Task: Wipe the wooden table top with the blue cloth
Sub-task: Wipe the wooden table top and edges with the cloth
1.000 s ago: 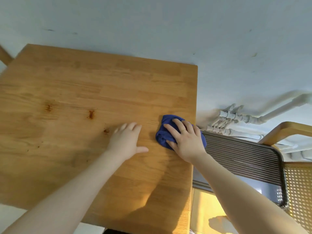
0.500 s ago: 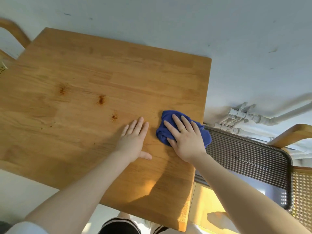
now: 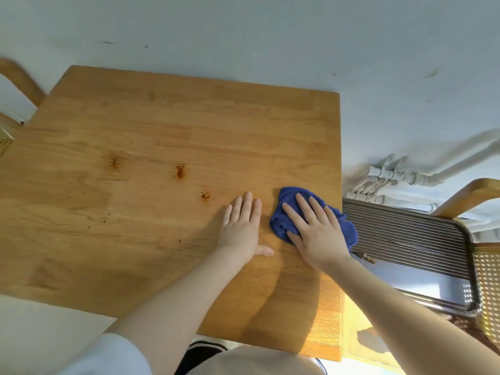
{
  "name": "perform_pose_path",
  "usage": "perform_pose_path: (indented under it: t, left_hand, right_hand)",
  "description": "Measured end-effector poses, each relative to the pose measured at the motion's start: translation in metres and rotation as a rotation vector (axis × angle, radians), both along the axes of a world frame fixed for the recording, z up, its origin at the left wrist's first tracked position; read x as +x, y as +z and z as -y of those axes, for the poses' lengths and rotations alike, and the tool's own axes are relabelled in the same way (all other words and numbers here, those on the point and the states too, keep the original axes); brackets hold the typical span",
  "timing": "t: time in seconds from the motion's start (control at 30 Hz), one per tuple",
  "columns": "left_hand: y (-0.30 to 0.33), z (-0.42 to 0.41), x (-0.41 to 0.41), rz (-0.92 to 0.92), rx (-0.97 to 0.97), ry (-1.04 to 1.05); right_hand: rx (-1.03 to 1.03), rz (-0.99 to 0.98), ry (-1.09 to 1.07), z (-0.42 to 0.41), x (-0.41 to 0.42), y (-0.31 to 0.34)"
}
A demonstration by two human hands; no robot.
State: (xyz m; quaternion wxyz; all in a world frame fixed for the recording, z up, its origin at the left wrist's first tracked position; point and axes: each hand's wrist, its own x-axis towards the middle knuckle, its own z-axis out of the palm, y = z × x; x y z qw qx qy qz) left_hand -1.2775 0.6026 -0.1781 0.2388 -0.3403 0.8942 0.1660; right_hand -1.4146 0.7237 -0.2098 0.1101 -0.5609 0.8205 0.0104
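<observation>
The wooden table top fills the left and middle of the view. Three reddish-brown stains lie across its middle, with small specks nearby. A crumpled blue cloth sits near the table's right edge. My right hand presses flat on the cloth with straight fingers, covering most of it. My left hand rests flat on the bare wood just left of the cloth, fingers straight, thumb out to the right.
A chair with a metal frame and ribbed back stands right of the table, with a wooden armrest behind it. White pipes run along the pale wall. Another wooden chair part shows at the far left.
The view has tilted down and shifted, so more of the table's near edge shows. Both hands stay flat in about the same spots on the table, the right one on the cloth.
</observation>
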Motion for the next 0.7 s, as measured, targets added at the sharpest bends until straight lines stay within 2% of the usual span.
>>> perform_pose_path:
  t: [0.13,0.23,0.3,0.5,0.57,0.63,0.7]
  left_hand:
    - [-0.003,0.001,0.001,-0.033,0.005,0.008]
    - [-0.009,0.004,0.003,-0.059,0.008,0.001]
    - [-0.009,0.003,0.005,-0.079,-0.012,0.009]
    - [-0.004,0.003,0.009,-0.139,-0.065,-0.017]
    - [-0.004,0.006,0.006,-0.155,-0.061,-0.025]
    - [-0.002,0.009,0.004,-0.165,-0.023,-0.024]
    - [0.004,0.016,0.006,-0.213,0.032,-0.002]
  right_hand:
    - [0.013,0.010,0.020,0.022,-0.020,0.001]
    - [-0.037,0.031,-0.213,0.061,-0.036,-0.004]
    - [-0.061,0.031,-0.296,0.072,-0.032,-0.006]
    - [-0.120,0.053,-0.102,0.023,0.031,-0.001]
    - [-0.103,0.066,-0.062,0.024,0.025,-0.001]
    - [-0.107,0.056,-0.091,0.041,0.007,-0.001]
    - [-0.072,0.067,-0.215,0.065,-0.008,-0.002]
